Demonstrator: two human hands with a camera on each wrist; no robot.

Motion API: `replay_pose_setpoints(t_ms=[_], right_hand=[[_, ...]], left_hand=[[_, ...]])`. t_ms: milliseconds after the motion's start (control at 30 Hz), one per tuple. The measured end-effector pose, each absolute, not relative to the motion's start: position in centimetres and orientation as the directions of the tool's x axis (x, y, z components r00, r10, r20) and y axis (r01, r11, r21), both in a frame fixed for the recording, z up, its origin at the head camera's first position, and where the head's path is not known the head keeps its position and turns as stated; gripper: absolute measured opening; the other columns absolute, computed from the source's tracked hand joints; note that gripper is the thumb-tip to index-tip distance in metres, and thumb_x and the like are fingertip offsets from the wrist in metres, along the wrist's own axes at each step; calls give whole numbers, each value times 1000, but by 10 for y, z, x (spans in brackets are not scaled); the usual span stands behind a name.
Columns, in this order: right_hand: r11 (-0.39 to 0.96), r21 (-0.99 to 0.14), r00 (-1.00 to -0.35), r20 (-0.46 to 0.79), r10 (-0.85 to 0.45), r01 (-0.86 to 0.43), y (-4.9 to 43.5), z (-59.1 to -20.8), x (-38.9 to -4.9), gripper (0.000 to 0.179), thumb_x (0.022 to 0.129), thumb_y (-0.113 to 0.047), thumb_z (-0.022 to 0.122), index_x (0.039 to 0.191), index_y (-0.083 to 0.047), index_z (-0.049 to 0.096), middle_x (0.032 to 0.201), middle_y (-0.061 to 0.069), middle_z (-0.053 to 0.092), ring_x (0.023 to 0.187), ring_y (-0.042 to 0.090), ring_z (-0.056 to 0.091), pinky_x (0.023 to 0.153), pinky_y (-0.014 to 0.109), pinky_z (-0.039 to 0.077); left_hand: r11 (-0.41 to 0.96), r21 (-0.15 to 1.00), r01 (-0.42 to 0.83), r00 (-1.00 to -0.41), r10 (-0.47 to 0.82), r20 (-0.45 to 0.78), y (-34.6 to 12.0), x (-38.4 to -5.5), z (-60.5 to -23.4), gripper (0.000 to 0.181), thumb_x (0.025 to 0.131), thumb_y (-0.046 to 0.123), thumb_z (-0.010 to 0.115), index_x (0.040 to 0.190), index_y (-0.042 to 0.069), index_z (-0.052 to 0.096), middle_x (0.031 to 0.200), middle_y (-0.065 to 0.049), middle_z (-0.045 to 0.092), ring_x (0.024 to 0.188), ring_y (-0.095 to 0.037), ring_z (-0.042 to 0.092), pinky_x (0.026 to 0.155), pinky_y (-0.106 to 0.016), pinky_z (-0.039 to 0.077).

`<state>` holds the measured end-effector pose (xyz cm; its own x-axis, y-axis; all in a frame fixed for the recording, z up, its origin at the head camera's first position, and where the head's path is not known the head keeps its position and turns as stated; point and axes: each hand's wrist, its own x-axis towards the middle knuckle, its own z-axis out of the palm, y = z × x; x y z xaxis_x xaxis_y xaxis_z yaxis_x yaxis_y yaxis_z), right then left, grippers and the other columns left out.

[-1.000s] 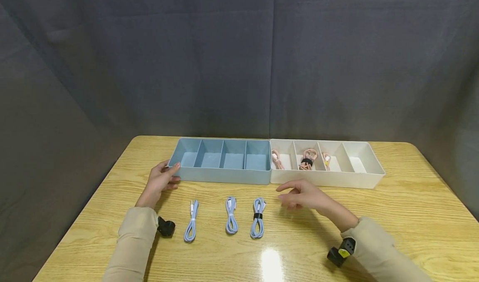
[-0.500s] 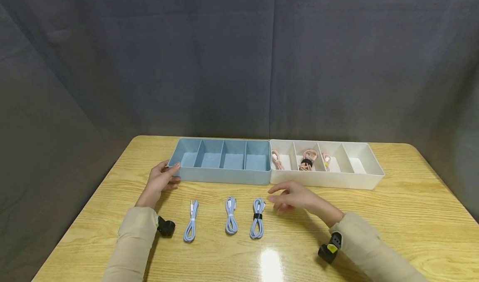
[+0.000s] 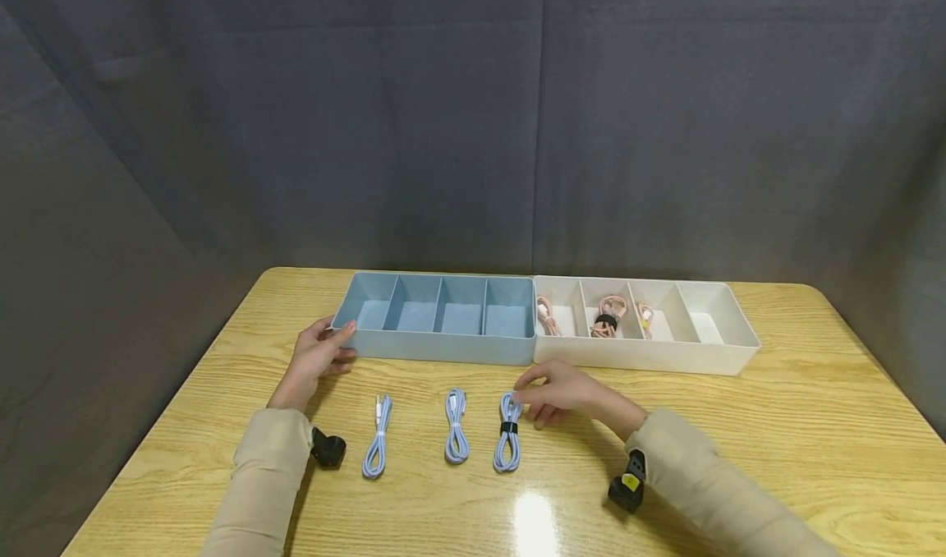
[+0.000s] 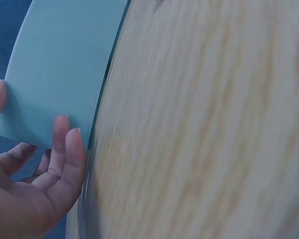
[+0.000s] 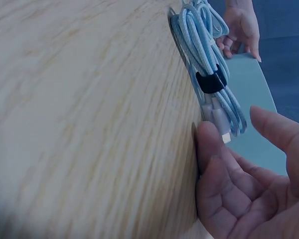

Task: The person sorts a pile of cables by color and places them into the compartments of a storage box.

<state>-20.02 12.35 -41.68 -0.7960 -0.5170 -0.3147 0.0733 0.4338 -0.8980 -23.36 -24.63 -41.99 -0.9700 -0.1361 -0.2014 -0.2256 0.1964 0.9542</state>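
In the head view, my left hand (image 3: 315, 358) holds the near left corner of the light blue divided box (image 3: 436, 347). Its thumb lies at the rim and the other fingers bend round the corner, as the left wrist view shows. My right hand (image 3: 565, 390) is over the connector end of the rightmost coiled blue charging cable (image 3: 507, 450), which has a black strap. In the right wrist view, thumb and fingers stand apart on either side of that cable's plug (image 5: 225, 136), without a visible pinch. Two more coiled blue cables, the middle one (image 3: 456, 444) and the left one (image 3: 375, 456), lie on the table.
A white divided box (image 3: 636, 356) adjoins the blue one on the right. Pink cables (image 3: 609, 315) lie in three of its compartments. The wooden table (image 3: 783, 434) ends at a dark curtain (image 3: 414, 130) behind the boxes.
My right hand has moved left across the table, from beside the rightmost blue cable to over its connector end. The left hand and both boxes have stayed in place.
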Motion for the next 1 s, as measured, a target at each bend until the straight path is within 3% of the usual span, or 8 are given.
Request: replay_pose_setpoints(t_ms=[100, 367, 567, 800, 1000], right_hand=[[431, -897, -798, -328, -506, 96, 121, -418, -201, 35, 85, -16, 64, 110, 7, 58, 67, 15, 65, 54, 20, 63, 51, 30, 53], [425, -897, -805, -339, -488, 120, 117, -418, -201, 24, 82, -9, 64, 99, 8, 64, 66, 16, 65, 52, 15, 62, 50, 28, 53], [418, -897, -804, -352, -478, 145, 116, -418, -201, 21, 81, -6, 63, 95, 8, 66, 65, 14, 65, 51, 13, 61, 48, 24, 52], [384, -901, -792, -382, -476, 204, 118, -418, -201, 20, 80, -3, 60, 94, 10, 65, 63, 10, 65, 50, 11, 61, 48, 22, 50], [367, -905, -803, -377, -462, 214, 117, -419, -200, 20, 80, 1, 58, 95, 12, 64, 62, 9, 65, 49, 10, 60, 48, 22, 51]], left_hand=[[187, 953, -239, -967, -141, -215, -247, -234, -421, 71, 87, 41, 60, 138, 1, 32, 112, -14, 48, 70, -8, 59, 63, -24, 54], [209, 949, -235, -968, -135, -210, -245, -233, -415, 66, 90, 35, 56, 139, -1, 30, 116, -19, 47, 73, -10, 59, 65, -27, 54], [183, 961, -209, -971, -152, -183, -248, -237, -428, 72, 85, 42, 61, 137, 0, 34, 109, -15, 50, 68, -9, 59, 59, -24, 53], [160, 960, -230, -964, -175, -201, -261, -255, -455, 75, 80, 47, 65, 137, 7, 36, 115, -16, 47, 64, -6, 58, 57, -24, 53], [154, 964, -218, -968, -157, -194, -262, -253, -454, 80, 79, 49, 65, 138, 5, 34, 115, -17, 47, 65, -7, 59, 58, -25, 54]])
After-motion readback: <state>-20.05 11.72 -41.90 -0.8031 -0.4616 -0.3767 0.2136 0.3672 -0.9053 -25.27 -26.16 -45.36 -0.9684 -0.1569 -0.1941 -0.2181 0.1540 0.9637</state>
